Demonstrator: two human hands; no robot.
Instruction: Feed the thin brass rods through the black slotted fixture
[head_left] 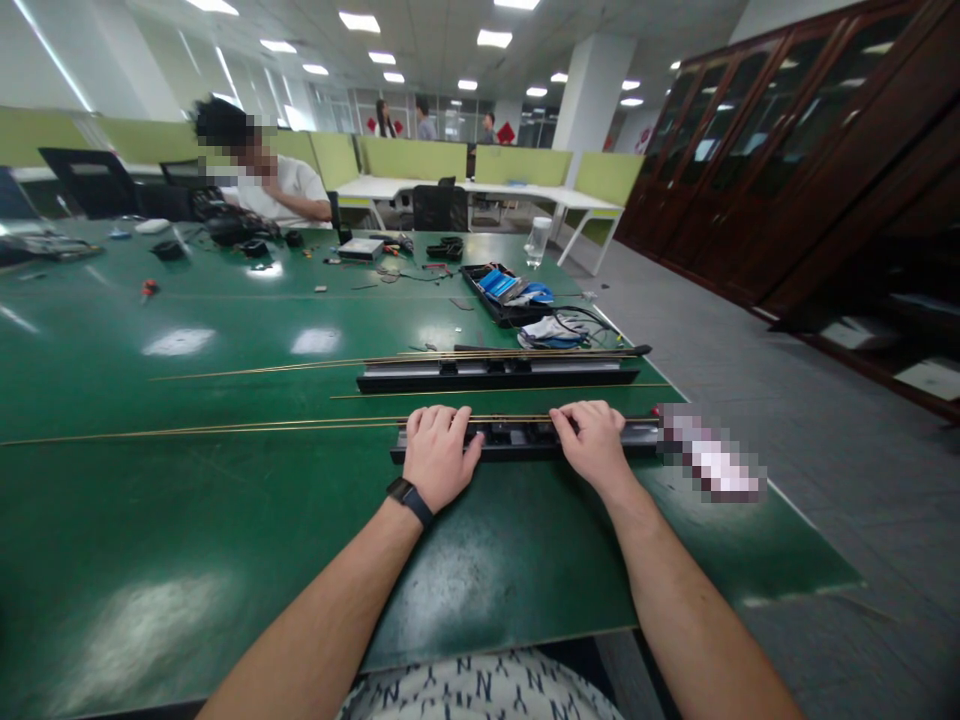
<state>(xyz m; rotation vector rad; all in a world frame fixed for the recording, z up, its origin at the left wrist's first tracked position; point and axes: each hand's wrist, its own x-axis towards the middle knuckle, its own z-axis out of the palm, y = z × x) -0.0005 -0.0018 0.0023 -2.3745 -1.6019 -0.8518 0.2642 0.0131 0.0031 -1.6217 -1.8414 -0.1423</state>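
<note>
A long black and grey rail (517,440) lies crosswise on the green table before me. Thin brass-coloured rods (247,428) run along its far side and reach well out to the left. My left hand (439,455) is draped over the rail's left part, fingers bent over the far edge and rods, thumb on the near side. Toward the right, my right hand (592,440) has thumb and fingertips together on the rods at the rail's far edge. Its fingertips are partly hidden. A second black rail (495,378) with rods on it lies just beyond, and a single rod (499,391) lies between the two.
A blurred pinkish object (712,465) sits at the rail's right end, near the table edge. Farther back are a black tray (480,300) with blue items, white gloves (551,330) and a clear plastic cup (536,243). Another person (277,190) sits across at the left.
</note>
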